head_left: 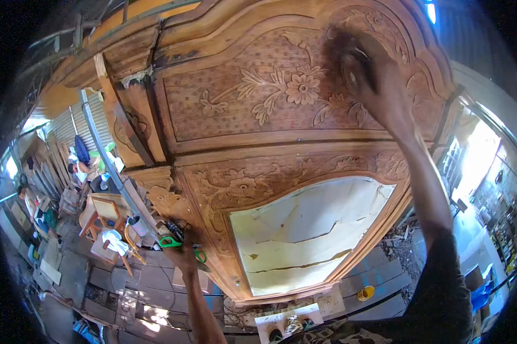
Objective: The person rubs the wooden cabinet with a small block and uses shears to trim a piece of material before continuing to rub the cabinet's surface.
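A large carved wooden cabinet (241, 143) fills the middle, with flowers and leaves in relief on its upper panel (201, 117). High on the right of that panel is my right hand (367, 71), its fingers bent and blurred against the carving. Something dark seems to be under the fingers, but I cannot make out what. Lower left, my left hand (184, 252) is closed around a green-and-black tool (169, 242) by the cabinet's left edge; its exact kind does not show. Below the carved frame, a pale, creased sheet (310, 229) covers the door opening.
A wooden chair (105, 209) with a white cloth (115, 243) stands at left. People (38, 212) are farther back there. On the plank floor lies a yellow container (365, 293). A bluish-grey post (101, 137) rises close to the cabinet's left side.
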The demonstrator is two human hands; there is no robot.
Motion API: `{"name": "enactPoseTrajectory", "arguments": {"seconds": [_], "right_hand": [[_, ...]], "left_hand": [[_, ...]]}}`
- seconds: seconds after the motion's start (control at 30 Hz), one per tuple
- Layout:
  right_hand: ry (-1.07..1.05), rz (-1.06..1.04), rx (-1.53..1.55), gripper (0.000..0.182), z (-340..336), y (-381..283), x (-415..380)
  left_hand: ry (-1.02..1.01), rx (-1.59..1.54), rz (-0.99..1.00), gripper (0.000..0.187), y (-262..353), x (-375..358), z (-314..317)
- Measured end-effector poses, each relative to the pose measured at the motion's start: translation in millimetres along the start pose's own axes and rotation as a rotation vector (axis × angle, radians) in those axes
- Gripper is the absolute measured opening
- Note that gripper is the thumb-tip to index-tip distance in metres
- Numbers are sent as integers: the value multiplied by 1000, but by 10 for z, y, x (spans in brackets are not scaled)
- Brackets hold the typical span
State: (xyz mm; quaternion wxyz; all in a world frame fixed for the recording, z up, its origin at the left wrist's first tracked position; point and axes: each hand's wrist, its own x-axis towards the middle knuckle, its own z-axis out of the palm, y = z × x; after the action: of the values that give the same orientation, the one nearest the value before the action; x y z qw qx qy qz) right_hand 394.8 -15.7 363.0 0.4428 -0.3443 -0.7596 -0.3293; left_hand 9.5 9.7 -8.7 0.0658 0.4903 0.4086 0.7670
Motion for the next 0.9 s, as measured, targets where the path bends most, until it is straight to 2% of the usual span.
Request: {"name": "enactPoseTrajectory", "arguments": {"seconds": [0.07, 0.13, 0.2, 0.23, 0.27, 0.3, 0.37, 0.43, 0.47, 0.53, 0.6, 0.67, 0.73, 0.8, 0.83, 0.87, 0.9], "right_hand": [[262, -118, -180, 49, 423, -160, 93], [-412, 197, -43, 54, 412, -757, -51], [-346, -348, 110, 33, 786, -788, -507], [-349, -353, 120, 33, 747, -858, -567], [-374, -219, 258, 29, 678, -904, -595], [-402, -86, 391, 25, 612, -914, -586], [-397, 260, 410, 22, 498, -806, -495], [-105, -63, 308, 22, 443, -588, -273], [-115, -71, 313, 22, 454, -521, -212], [9, -149, 82, 20, 488, -482, -112], [-4, -174, 67, 20, 722, -611, 13], [-24, -183, 51, 20, 890, -716, 51], [27, -297, 47, 19, 996, -768, 84], [-46, -280, 66, 18, 810, -748, 28], [-106, -241, 54, 17, 688, -767, -1], [-164, -193, 44, 17, 634, -796, -17], [-102, -174, 28, 19, 646, -817, 7]], "left_hand": [[31, -36, -5, 41, 125, 5, 38], [-34, -83, -103, 43, 107, -8, -14], [-27, 1, -72, 41, 123, -2, -78], [-26, 65, -39, 40, 123, 12, -71], [-22, 123, -9, 39, 100, 12, -54], [-39, 76, -109, 39, 43, 8, -57], [-8, 17, -85, 39, -64, -36, -35], [91, -121, -20, 34, 160, -10, 74], [101, -119, -28, 34, 132, 0, 51], [42, 69, -120, 35, 42, 5, -21], [113, -9, -70, 41, -54, 8, 15], [47, 10, -123, 43, -105, -19, -12], [77, 2, -92, 38, -88, -16, 14], [121, -11, -108, 33, 113, 11, 44], [40, 115, -49, 34, 177, 21, -4], [57, 121, -55, 34, 234, 7, -32], [55, 144, -91, 34, 295, -11, -13]]}}
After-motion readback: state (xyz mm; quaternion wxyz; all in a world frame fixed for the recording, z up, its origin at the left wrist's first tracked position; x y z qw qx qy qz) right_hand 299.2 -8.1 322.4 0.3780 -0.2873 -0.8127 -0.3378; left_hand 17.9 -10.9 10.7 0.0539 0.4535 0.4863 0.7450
